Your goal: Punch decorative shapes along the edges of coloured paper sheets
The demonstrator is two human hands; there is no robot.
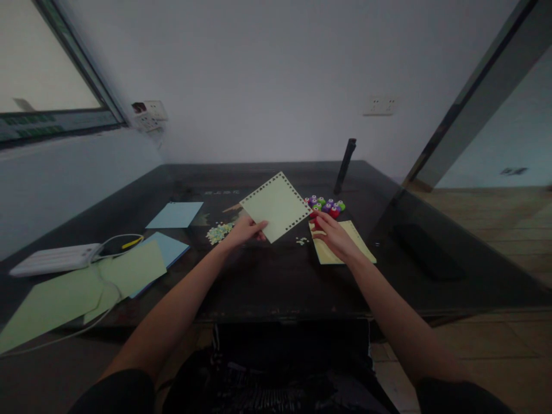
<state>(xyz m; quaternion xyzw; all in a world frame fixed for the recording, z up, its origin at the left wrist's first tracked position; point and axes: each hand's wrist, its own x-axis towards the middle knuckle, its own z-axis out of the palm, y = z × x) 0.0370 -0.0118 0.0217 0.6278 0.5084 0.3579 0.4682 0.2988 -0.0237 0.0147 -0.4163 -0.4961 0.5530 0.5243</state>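
Note:
A pale green square of paper (pixel 278 210) is raised over the desk with a corner toward me. Small punched holes run along three of its edges. My left hand (pixel 246 230) is closed on its lower left edge, thumb on top. At its right corner, my right hand (pixel 334 236) has its fingers curled round a small red craft punch (pixel 316 223), partly hidden by the fingers. Beneath my right hand lies a yellow sheet of paper (pixel 345 244). Just beyond it stands a cluster of red, green and purple craft punches (pixel 330 205).
Small paper bits (pixel 219 232) are heaped left of centre, with a few scraps (pixel 302 241) nearer the middle. Blue paper (pixel 176 215), green sheets (pixel 64 296) and a white power strip (pixel 56 259) with cable lie left. A black upright stick (pixel 345 165) stands at the back.

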